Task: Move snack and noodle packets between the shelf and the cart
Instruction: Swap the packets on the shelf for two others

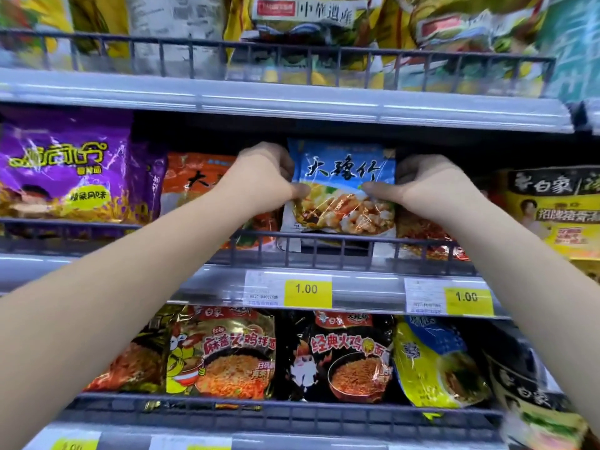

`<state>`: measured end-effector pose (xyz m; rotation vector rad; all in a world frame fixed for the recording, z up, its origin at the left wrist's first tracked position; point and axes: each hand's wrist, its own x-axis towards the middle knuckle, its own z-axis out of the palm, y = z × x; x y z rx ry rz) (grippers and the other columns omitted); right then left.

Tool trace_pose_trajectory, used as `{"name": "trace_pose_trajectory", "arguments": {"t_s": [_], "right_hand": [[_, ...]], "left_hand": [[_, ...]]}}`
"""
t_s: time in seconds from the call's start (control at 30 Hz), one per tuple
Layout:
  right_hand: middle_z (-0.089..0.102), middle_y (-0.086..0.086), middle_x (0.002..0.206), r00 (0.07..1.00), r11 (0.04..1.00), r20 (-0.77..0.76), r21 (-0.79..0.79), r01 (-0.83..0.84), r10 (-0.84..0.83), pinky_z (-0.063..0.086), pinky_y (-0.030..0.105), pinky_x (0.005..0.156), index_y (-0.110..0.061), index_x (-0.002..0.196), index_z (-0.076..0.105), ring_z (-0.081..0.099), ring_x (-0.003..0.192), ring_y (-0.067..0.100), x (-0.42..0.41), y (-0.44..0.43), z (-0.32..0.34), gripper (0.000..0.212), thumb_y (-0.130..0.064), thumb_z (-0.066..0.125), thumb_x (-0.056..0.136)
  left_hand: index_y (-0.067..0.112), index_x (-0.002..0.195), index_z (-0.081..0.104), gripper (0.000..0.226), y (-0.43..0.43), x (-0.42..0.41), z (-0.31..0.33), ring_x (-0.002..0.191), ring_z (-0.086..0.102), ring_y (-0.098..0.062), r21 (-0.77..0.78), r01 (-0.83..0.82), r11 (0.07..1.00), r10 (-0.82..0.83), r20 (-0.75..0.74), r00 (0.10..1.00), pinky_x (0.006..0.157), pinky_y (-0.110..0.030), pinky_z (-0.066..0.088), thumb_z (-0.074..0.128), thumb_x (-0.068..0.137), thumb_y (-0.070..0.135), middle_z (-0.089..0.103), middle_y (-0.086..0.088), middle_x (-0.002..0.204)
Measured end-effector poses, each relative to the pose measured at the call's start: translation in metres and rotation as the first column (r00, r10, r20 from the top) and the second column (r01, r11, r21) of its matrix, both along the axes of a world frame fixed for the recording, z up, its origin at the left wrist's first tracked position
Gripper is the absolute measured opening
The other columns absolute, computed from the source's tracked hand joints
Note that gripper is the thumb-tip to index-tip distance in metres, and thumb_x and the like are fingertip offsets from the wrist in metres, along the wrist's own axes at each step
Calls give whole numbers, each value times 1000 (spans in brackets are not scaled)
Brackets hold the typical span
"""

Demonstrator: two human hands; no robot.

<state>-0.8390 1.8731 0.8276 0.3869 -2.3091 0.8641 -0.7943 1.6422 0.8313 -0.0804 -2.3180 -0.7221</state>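
Behind the front rail (328, 238) of the mid shelf, L to R:

(a) Purple packet (65, 170) at the rail's far L end, then an orange packet (194, 180), partly hidden by your left hand (259, 177).

(b) Left hand: fingers curled round the upper L edge of the blue noodle packet (344, 190), thumb pressed on its front. This is a pinch grip.

(c) Blue noodle packet: upright just behind the rail's middle, face toward you, long axis approx. vertical. Its bottom edge sits below the rail's top bar.

(d) Right hand (425, 186): mirror grip, thumb on the front, fingers wrapped behind the R edge.

(e) Yellow packet (552, 212) toward the rail's R end.

Key relation: the packet lies squarely between your hands, w/ neither hand nearer. Its base is under the top bar, so it prob. must rise before it can clear the rail toward you. Whether it is coming out or going in can't be told. Cart not in view.
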Motion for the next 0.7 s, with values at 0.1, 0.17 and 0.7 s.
{"name": "trace_pose_trajectory", "arguments": {"t_s": [0.1,0.17,0.7], "right_hand": [[73,11,125,1000,999,-26,40,15,-14,51,32,92,-10,130,66,67,116,29,-2,-4,1,82,-66,82,73],[73,11,123,1000,998,-10,63,30,-30,49,28,86,-9,131,65,68,114,28,-3,-9,4,81,-65,81,75],[63,1,77,961,903,40,357,240,-272,36,24,51,-19,99,58,54,59,14,-14,-19,4,52,-58,84,77]], "left_hand": [[13,119,69,48,4,6,3,102,70,-24,-125,-101,987,105,27,994,96,-33,55,83,83,43,73,-3,105],[11,121,70,49,5,10,6,107,70,-27,-183,-144,973,156,57,986,98,-35,55,81,86,43,74,-6,113],[11,129,60,72,26,0,3,111,66,-31,-387,-199,900,295,207,933,96,-45,56,85,77,54,67,-7,119]]}}
